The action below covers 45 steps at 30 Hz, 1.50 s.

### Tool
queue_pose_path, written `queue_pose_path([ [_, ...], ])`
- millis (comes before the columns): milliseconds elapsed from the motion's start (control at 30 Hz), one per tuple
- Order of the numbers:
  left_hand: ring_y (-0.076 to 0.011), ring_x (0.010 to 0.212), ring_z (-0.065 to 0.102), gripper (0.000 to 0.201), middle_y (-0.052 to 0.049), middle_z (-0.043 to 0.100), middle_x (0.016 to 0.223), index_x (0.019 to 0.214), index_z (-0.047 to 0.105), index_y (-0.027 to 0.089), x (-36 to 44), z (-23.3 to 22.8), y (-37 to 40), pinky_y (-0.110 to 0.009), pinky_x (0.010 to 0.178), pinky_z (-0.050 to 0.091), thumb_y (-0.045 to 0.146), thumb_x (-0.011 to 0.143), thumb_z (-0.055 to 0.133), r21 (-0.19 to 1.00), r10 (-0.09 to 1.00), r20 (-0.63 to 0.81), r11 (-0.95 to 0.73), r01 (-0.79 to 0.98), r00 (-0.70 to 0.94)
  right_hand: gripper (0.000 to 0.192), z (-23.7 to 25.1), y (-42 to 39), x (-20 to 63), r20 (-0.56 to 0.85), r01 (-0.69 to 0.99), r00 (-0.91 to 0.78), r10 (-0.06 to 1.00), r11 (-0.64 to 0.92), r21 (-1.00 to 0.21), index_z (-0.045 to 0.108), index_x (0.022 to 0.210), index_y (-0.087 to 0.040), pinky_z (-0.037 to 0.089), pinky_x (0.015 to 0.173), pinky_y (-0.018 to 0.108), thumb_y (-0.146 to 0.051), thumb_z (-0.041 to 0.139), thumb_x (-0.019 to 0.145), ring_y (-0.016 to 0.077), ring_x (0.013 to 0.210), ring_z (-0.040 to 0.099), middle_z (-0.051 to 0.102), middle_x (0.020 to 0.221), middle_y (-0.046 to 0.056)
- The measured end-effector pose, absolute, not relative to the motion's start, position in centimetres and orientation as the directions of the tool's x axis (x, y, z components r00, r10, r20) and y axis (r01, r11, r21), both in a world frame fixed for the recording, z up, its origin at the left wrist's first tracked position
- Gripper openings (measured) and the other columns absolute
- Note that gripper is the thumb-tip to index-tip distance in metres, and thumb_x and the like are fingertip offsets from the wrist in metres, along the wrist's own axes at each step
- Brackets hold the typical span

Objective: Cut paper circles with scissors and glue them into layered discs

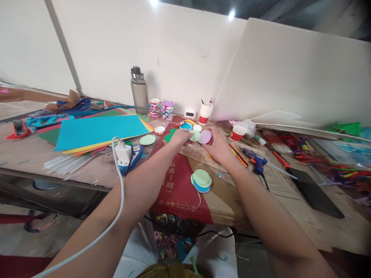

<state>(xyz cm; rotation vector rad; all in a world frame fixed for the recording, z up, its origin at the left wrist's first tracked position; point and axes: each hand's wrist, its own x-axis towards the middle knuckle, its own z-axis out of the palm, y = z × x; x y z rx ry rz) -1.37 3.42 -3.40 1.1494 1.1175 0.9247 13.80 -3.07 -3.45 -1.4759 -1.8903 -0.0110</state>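
My left hand (182, 138) pinches a pale green paper disc (195, 135) at its left edge. Right beside it, my right hand (219, 143) is closed round a short red cup piece with a round lilac top (206, 136). Behind both hands lie a blue-topped round piece (186, 126) and a small white one (197, 128). Dark green discs (168, 137) show partly behind my left hand. Nearer to me, a stack of pale green and blue paper discs (202, 179) rests on the red and brown cardboard. Another pale green disc (147, 139) lies to the left.
Coloured sheets (95, 131), a power strip (127, 156) and a tall bottle (139, 90) are on the left. To the right are a paper cup (238, 133), a blue glue gun (259, 163) and a black phone-like slab (317, 193). A white cable crosses my left arm.
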Motion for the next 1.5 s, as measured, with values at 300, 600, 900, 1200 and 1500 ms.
queue_pose_path([
  [300, -0.0084, 0.048, 0.057, 0.009, -0.001, 0.062, 0.065, 0.090, 0.057, 0.014, 0.2, -4.6, 2.3, -0.019, 0.048, 0.047, 0.012, 0.090, 0.048, 0.927, 0.884, -0.277, 0.349, -0.138, 0.375, 0.054, -4.7, -2.3, 14.1, 0.515, 0.880, -0.164, 0.842, 0.360, -0.309, 0.059, 0.121, -0.021, 0.044, 0.095, 0.047, -0.011, 0.071, 0.069, 0.0304, 0.110, 0.051, 0.051, 0.117, 0.013],
  [600, -0.0115, 0.049, 0.054, 0.032, -0.003, 0.059, 0.063, 0.088, 0.056, 0.018, 0.2, -4.8, 2.6, -0.019, 0.042, 0.043, 0.047, 0.095, 0.043, 0.887, 0.823, -0.284, 0.420, -0.190, 0.493, 0.071, -4.8, -1.6, 15.3, 0.495, 0.779, -0.172, 0.852, 0.425, -0.461, 0.049, 0.134, -0.023, 0.048, 0.095, 0.047, -0.021, 0.078, 0.069, 0.0273, 0.108, 0.059, 0.059, 0.127, 0.012],
  [900, -0.0113, 0.051, 0.055, 0.025, -0.003, 0.059, 0.063, 0.089, 0.059, 0.017, 0.3, -4.6, 2.6, -0.020, 0.047, 0.045, 0.039, 0.095, 0.047, 0.841, 0.834, -0.300, 0.460, -0.285, 0.462, 0.053, -4.4, -1.5, 15.6, 0.443, 0.824, -0.215, 0.870, 0.405, -0.396, 0.056, 0.132, -0.019, 0.043, 0.101, 0.050, -0.029, 0.068, 0.082, 0.0289, 0.116, 0.057, 0.063, 0.123, 0.015],
  [1200, -0.0095, 0.048, 0.054, 0.015, -0.001, 0.059, 0.061, 0.082, 0.059, 0.015, 0.8, -4.7, 2.4, -0.019, 0.046, 0.045, 0.021, 0.091, 0.049, 0.817, 0.856, -0.348, 0.476, -0.325, 0.382, 0.061, -3.9, -2.1, 14.7, 0.515, 0.728, -0.210, 0.831, 0.485, -0.486, 0.058, 0.129, -0.022, 0.048, 0.096, 0.044, -0.019, 0.077, 0.071, 0.0261, 0.118, 0.055, 0.058, 0.133, 0.011],
  [1500, -0.0095, 0.045, 0.051, 0.021, -0.001, 0.058, 0.060, 0.075, 0.057, 0.016, 1.3, -4.4, 1.7, -0.021, 0.045, 0.046, 0.025, 0.092, 0.047, 0.798, 0.834, -0.380, 0.514, -0.315, 0.399, 0.057, -3.9, -1.9, 14.8, 0.464, 0.800, -0.246, 0.851, 0.448, -0.398, 0.062, 0.125, -0.022, 0.043, 0.101, 0.049, -0.020, 0.078, 0.070, 0.0285, 0.114, 0.058, 0.064, 0.126, 0.011],
])
